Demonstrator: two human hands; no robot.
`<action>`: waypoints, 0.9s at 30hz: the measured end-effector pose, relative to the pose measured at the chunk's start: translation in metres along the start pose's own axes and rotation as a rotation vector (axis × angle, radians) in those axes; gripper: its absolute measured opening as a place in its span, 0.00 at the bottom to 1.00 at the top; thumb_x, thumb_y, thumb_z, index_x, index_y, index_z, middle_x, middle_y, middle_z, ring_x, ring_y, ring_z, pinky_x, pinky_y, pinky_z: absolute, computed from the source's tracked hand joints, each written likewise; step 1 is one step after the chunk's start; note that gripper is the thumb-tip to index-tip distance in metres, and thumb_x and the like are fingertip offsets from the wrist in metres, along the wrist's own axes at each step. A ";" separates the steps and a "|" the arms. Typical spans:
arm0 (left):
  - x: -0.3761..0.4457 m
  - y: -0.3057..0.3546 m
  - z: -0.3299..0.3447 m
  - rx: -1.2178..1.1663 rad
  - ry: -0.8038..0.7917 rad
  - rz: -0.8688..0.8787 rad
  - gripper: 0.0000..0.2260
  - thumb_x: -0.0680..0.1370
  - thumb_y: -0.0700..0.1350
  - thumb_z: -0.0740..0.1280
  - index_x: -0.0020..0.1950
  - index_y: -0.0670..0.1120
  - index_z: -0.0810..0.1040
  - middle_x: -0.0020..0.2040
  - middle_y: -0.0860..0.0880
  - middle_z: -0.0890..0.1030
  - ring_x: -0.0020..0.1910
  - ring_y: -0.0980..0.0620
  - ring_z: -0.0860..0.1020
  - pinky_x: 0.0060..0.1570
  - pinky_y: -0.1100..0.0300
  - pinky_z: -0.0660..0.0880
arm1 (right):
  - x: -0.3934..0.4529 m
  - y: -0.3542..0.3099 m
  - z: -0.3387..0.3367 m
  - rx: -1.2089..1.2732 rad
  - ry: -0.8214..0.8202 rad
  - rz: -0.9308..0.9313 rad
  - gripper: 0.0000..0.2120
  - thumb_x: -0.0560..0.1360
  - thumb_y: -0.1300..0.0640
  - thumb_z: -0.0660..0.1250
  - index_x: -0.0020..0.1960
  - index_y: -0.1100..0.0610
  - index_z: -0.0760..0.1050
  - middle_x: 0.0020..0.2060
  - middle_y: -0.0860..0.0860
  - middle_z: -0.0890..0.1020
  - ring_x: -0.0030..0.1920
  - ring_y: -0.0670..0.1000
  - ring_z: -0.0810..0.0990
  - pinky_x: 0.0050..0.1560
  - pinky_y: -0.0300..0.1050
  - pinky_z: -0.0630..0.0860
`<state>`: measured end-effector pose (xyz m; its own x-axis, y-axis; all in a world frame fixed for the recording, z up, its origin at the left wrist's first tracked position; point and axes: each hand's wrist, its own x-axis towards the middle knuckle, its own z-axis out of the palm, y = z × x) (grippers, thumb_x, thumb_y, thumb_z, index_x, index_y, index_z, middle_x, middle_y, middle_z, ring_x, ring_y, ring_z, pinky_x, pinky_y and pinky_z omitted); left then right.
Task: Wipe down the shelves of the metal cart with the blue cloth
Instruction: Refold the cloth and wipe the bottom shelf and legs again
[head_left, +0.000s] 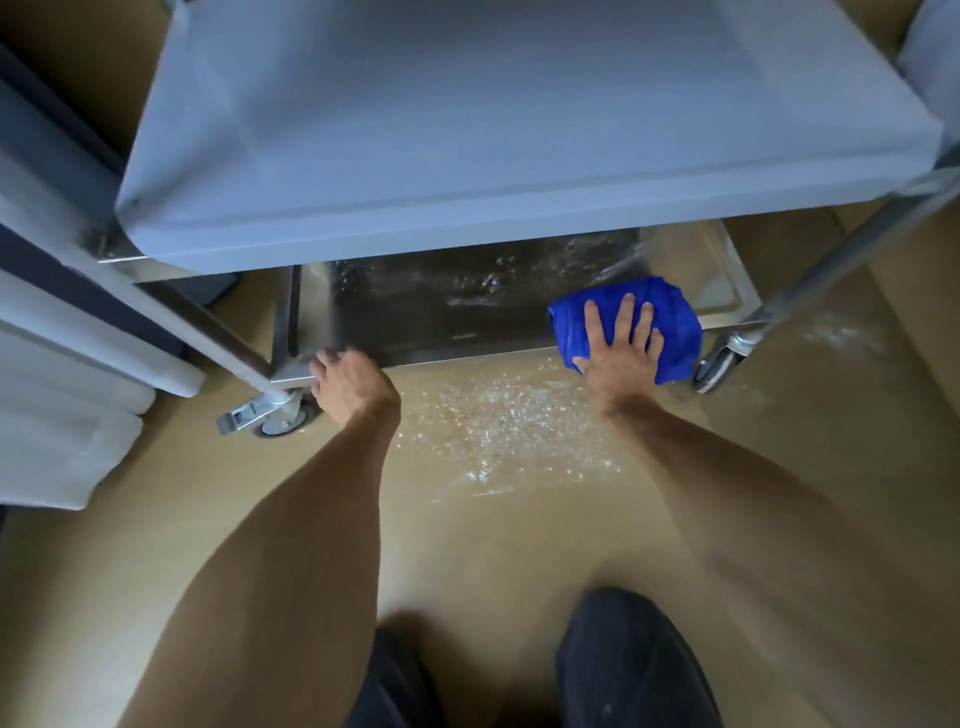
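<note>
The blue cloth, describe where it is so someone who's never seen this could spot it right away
Find the metal cart and look below its big upper shelf to the bottom shelf near the floor. At that shelf's front right corner, the right hand presses flat on the blue cloth, the only vivid blue item among grey steel and tan floor.

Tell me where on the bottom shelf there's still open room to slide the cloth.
Open: the dark middle of the bottom shelf, between the left hand gripping its front-left corner and the right hand pressing the blue cloth. The far right corner is bare too. The upper shelf hides the back.
</note>
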<state>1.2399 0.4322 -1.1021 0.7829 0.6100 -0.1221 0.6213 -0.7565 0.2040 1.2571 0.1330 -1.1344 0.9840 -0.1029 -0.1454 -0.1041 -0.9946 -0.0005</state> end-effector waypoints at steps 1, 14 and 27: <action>0.003 0.002 -0.004 -0.006 -0.031 -0.010 0.12 0.79 0.37 0.63 0.60 0.39 0.79 0.64 0.38 0.73 0.65 0.39 0.69 0.59 0.47 0.71 | 0.001 -0.007 0.000 -0.014 0.005 -0.011 0.37 0.81 0.41 0.59 0.81 0.49 0.42 0.79 0.63 0.42 0.78 0.67 0.42 0.76 0.65 0.47; 0.009 -0.004 0.000 0.016 -0.068 -0.003 0.14 0.78 0.41 0.60 0.60 0.43 0.80 0.66 0.43 0.71 0.67 0.42 0.66 0.60 0.47 0.67 | -0.029 -0.226 -0.002 0.019 -0.037 -0.463 0.31 0.83 0.52 0.52 0.81 0.52 0.41 0.78 0.67 0.41 0.77 0.71 0.41 0.76 0.66 0.46; -0.002 0.008 -0.002 0.066 -0.125 -0.029 0.21 0.76 0.39 0.61 0.69 0.47 0.72 0.75 0.42 0.62 0.74 0.43 0.60 0.66 0.41 0.62 | -0.023 -0.066 0.002 0.113 0.056 -0.058 0.40 0.79 0.58 0.62 0.80 0.43 0.39 0.80 0.57 0.39 0.79 0.62 0.38 0.77 0.62 0.44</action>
<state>1.2434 0.4256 -1.0988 0.7601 0.6006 -0.2480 0.6410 -0.7557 0.1344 1.2407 0.2014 -1.1333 0.9951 -0.0493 -0.0861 -0.0594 -0.9911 -0.1192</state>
